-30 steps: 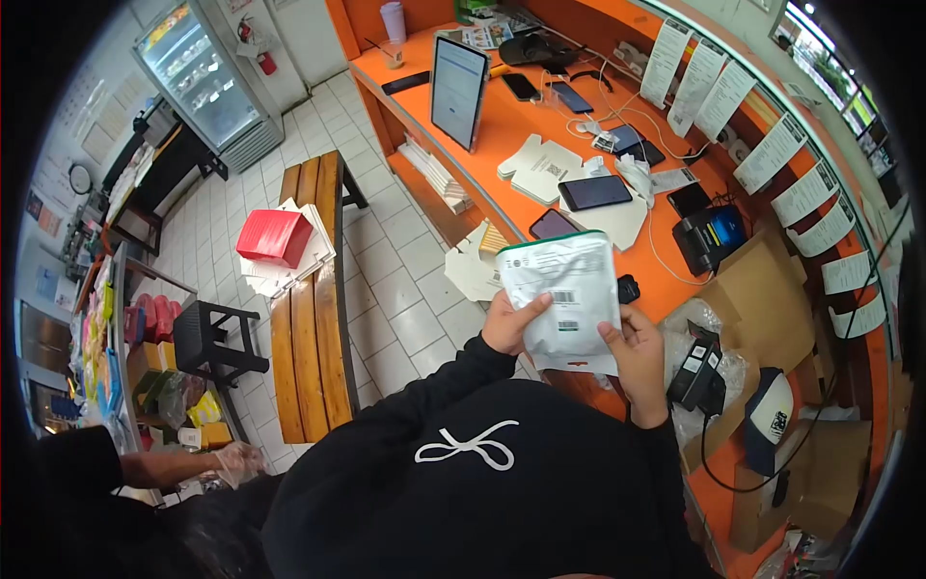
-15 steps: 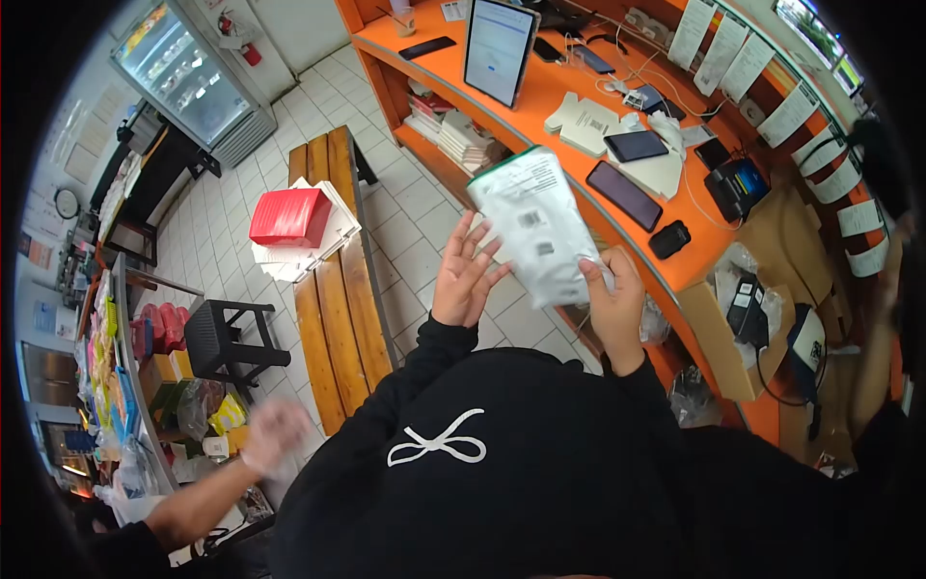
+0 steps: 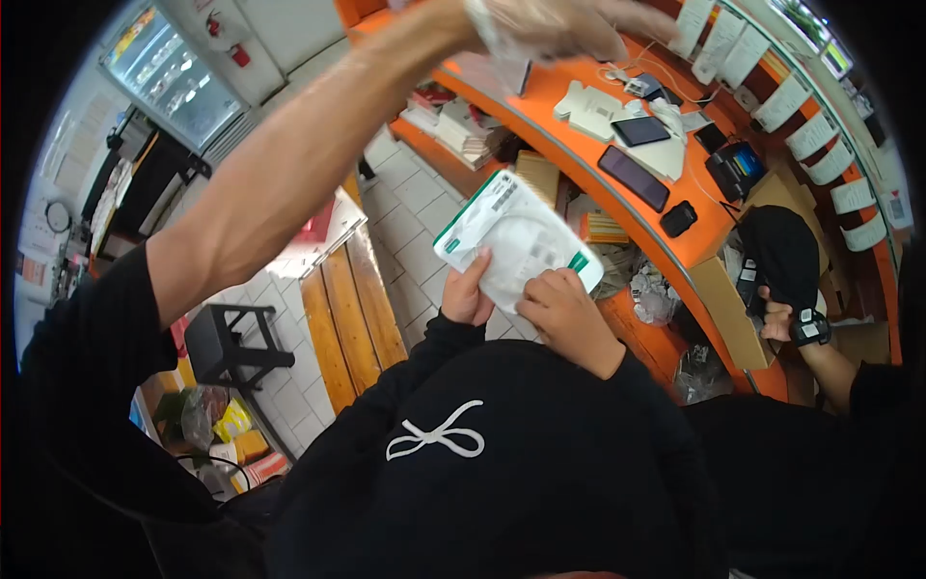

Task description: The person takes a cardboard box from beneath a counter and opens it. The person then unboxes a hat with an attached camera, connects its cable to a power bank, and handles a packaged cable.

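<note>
A white pouch (image 3: 511, 236) with green edges and printed labels is held tilted in front of my chest. My left hand (image 3: 470, 289) grips its lower left edge, thumb on top. My right hand (image 3: 569, 318) lies over its lower right part with the fingers curled against it; the fingertips are partly hidden. Beyond the pouch, on the orange counter (image 3: 540, 121), lie a large dark phone (image 3: 634, 178), a smaller phone (image 3: 640, 131) on white cut card sheets, and a small black device (image 3: 678, 219).
A co-worker's arm (image 3: 280, 183) with a clear-gloved hand (image 3: 550, 24) crosses the upper left above the counter. At the right, another person's hand (image 3: 776, 316) is beside an open carton (image 3: 738, 323). A wooden bench (image 3: 352, 318) and black stool (image 3: 227, 343) stand left.
The pouch has turned in my hands, and my left hand has taken hold of it again. A co-worker's arm has swung across the view; another person's hand and black cap now show at right.
</note>
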Demonstrator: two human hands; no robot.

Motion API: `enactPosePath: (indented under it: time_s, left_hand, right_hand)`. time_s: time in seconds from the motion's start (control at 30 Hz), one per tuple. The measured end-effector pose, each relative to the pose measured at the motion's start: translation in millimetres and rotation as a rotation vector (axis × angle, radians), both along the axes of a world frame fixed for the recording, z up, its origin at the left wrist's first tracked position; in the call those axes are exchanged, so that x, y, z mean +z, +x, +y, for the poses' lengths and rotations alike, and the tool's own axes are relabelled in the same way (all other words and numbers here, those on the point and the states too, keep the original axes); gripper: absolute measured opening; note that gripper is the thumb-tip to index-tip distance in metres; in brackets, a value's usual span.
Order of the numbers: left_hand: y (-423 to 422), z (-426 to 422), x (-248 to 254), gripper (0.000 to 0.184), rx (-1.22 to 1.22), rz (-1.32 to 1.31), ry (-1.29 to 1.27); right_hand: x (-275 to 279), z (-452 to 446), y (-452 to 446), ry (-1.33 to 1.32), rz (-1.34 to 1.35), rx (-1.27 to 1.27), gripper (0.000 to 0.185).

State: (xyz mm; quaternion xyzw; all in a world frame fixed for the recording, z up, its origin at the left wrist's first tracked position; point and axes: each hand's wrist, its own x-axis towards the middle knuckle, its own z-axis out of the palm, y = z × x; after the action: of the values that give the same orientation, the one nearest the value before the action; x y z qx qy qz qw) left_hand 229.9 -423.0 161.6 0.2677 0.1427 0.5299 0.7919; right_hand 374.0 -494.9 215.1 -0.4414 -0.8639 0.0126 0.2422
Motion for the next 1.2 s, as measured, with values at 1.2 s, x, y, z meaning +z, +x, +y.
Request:
enactPosePath:
  time_s: [1.2]
  left_hand:
    - [28,13,-47,0.022,-0.331,0.645,0.393]
  right_hand:
    - [-23,-44,67,-0.467,0.637,-0.569,0.022]
